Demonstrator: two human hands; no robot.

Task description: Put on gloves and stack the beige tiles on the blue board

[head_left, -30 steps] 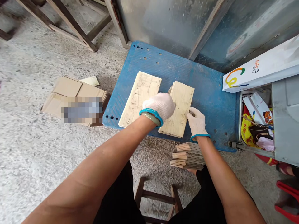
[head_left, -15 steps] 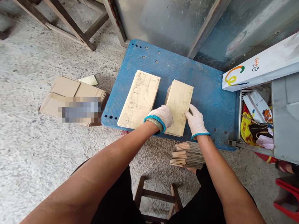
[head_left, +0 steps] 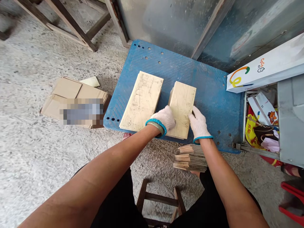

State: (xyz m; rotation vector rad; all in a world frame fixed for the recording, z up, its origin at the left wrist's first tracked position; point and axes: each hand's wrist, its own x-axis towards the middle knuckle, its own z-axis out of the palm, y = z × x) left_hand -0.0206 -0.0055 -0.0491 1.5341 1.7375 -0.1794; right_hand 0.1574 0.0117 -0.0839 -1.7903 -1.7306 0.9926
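Two stacks of thin pale wooden boards lie side by side on a blue plastic platform [head_left: 209, 91]. My left hand [head_left: 166, 118], in a white knit glove with a blue cuff, is curled against the left edge of the right stack of boards [head_left: 182, 106]. On the opposite edge, my gloved right hand [head_left: 199, 122] has its thumb and fingers pressed to the boards. Both hands grip this stack between them; the left fingertips are partly hidden. The wider left stack of boards [head_left: 142, 99], smudged with dark marks, lies just beyond my left hand.
More thin boards [head_left: 190, 157] are piled low by my right leg. A cardboard box [head_left: 71, 88] sits on the rough floor at left. At right are a white paper bag [head_left: 266, 66] and an open drawer with packets. A wooden stool [head_left: 161, 199] stands between my legs.
The right stack's top has shifted slightly left, and its left edges look more even. My hands stay on it with only a small movement.
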